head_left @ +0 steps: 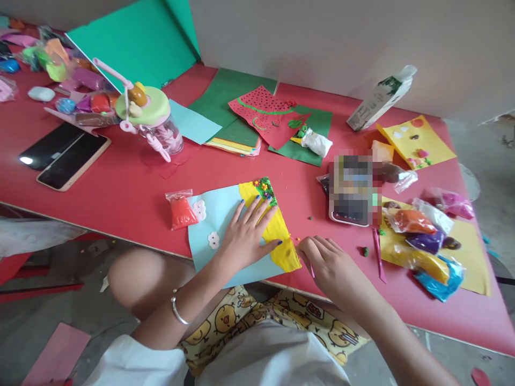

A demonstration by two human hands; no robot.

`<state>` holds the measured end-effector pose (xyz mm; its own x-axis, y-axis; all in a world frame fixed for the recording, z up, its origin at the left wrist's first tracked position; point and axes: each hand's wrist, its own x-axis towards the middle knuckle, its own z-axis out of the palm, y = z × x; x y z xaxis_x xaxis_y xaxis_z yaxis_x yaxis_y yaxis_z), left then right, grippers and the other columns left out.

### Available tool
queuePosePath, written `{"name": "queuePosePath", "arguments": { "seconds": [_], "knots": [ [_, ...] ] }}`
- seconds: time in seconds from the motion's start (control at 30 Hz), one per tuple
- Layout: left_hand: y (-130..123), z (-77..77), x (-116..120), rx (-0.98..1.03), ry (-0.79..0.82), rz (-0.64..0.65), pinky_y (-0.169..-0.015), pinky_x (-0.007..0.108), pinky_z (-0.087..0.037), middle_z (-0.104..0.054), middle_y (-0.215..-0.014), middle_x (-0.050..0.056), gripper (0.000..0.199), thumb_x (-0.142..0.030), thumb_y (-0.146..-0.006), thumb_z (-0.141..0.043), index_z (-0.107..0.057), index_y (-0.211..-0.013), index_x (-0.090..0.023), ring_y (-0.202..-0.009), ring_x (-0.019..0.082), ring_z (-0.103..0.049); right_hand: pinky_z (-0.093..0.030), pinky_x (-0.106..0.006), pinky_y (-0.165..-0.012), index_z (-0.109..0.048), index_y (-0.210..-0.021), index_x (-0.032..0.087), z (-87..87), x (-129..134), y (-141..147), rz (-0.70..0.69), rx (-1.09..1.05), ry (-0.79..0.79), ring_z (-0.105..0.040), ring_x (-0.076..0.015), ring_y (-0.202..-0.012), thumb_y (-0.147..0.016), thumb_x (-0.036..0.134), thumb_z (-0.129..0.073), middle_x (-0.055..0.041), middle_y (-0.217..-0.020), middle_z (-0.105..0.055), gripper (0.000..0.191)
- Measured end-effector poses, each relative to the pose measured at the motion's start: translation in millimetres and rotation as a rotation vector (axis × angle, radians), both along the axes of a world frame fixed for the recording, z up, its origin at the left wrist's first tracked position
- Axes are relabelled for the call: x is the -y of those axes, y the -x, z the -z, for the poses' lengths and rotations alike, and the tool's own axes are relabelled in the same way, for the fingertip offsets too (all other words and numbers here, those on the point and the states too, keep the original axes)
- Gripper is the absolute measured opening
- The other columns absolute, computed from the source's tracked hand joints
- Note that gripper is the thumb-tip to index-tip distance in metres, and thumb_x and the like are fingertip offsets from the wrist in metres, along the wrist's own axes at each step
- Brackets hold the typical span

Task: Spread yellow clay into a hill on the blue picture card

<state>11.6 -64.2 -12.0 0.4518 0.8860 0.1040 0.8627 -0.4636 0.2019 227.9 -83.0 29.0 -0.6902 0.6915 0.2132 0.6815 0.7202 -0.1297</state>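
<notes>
A light blue sheet lies at the table's front edge, with white cloud shapes and a yellow clay band along its right side. Small flowers and green clay cover the band's far end. My left hand rests spread on the sheet, its fingertips near the flowers. Beside the band's near right edge, my right hand is closed around a thin pink tool, mostly hidden by the fingers. A bag of red clay touches the sheet's left side.
Phones and a lidded cup stand or lie at the left. Behind are green papers and a watermelon picture. A blurred device, clay bags, a pink knife and a carton are at the right.
</notes>
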Motion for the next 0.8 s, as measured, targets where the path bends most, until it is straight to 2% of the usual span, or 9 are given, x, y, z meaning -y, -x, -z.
{"name": "queuePosePath", "arguments": {
  "seconds": [0.2, 0.3, 0.4, 0.47, 0.53, 0.67, 0.8],
  "knots": [
    [0.2, 2.2, -1.0, 0.014, -0.008, 0.004, -0.121, 0.054, -0.025, -0.034, -0.159, 0.010, 0.069, -0.061, -0.096, -0.038, -0.035, -0.150, -0.018, -0.148, 0.029, -0.028, -0.033, -0.028, -0.059, -0.045, -0.081, 0.020, -7.2, 5.0, -1.7, -0.006, 0.015, 0.047, -0.046, -0.0155, -0.057, -0.100, 0.012, -0.034, -0.0006, -0.068, -0.055, 0.023],
    [0.1, 4.0, -1.2, 0.021, -0.017, 0.004, -0.120, 0.055, -0.026, -0.035, -0.158, 0.010, 0.070, -0.062, -0.095, -0.040, -0.035, -0.150, -0.018, -0.147, 0.029, -0.028, -0.039, -0.029, -0.062, -0.046, -0.086, 0.020, -11.5, 7.0, -3.7, 0.065, -0.061, 0.083, -0.053, -0.0168, -0.066, -0.098, 0.012, -0.039, -0.0024, -0.076, -0.059, 0.016],
    [-0.2, 3.4, -0.7, 0.015, -0.010, -0.002, -0.121, 0.054, -0.025, -0.034, -0.158, 0.009, 0.068, -0.058, -0.095, -0.044, -0.035, -0.150, -0.018, -0.148, 0.029, -0.028, -0.048, -0.035, -0.076, -0.048, -0.091, 0.020, -9.2, 6.8, -5.4, 0.093, -0.123, 0.044, -0.061, -0.0237, -0.095, -0.094, 0.011, -0.038, -0.0106, -0.104, -0.066, 0.014],
    [-0.3, 2.0, -0.4, 0.008, -0.004, 0.001, -0.121, 0.053, -0.024, -0.034, -0.158, 0.009, 0.067, -0.056, -0.096, -0.044, -0.034, -0.150, -0.018, -0.148, 0.028, -0.027, -0.048, -0.043, -0.092, -0.050, -0.094, 0.019, -2.4, 5.5, -5.7, 0.045, -0.090, 0.020, -0.054, -0.0302, -0.122, -0.093, 0.010, -0.037, -0.0156, -0.128, -0.061, 0.015],
    [-0.5, 0.4, -0.4, 0.000, -0.003, 0.005, -0.121, 0.053, -0.024, -0.034, -0.158, 0.010, 0.067, -0.056, -0.096, -0.043, -0.034, -0.150, -0.018, -0.148, 0.028, -0.027, -0.043, -0.050, -0.105, -0.051, -0.094, 0.018, 6.7, 4.8, -5.5, -0.016, -0.019, 0.004, -0.044, -0.0332, -0.136, -0.093, 0.008, -0.037, -0.0165, -0.141, -0.054, 0.016],
    [-0.6, -1.8, -0.7, -0.021, 0.003, 0.001, -0.121, 0.052, -0.023, -0.033, -0.159, 0.010, 0.067, -0.056, -0.096, -0.044, -0.036, -0.150, -0.017, -0.148, 0.029, -0.027, -0.041, -0.055, -0.110, -0.052, -0.091, 0.018, 18.0, 9.9, -7.5, -0.078, 0.087, 0.010, -0.047, -0.0308, -0.136, -0.092, 0.005, -0.037, -0.0157, -0.139, -0.057, 0.020],
    [-0.7, -2.7, -0.9, -0.035, 0.015, 0.000, -0.122, 0.052, -0.022, -0.031, -0.160, 0.010, 0.066, -0.055, -0.096, -0.045, -0.034, -0.150, -0.018, -0.149, 0.029, -0.026, -0.044, -0.056, -0.107, -0.054, -0.093, 0.016, 12.5, 20.8, -14.4, -0.096, 0.076, 0.008, -0.055, -0.0303, -0.128, -0.091, 0.004, -0.039, -0.0159, -0.132, -0.063, 0.019]
  ]
}}
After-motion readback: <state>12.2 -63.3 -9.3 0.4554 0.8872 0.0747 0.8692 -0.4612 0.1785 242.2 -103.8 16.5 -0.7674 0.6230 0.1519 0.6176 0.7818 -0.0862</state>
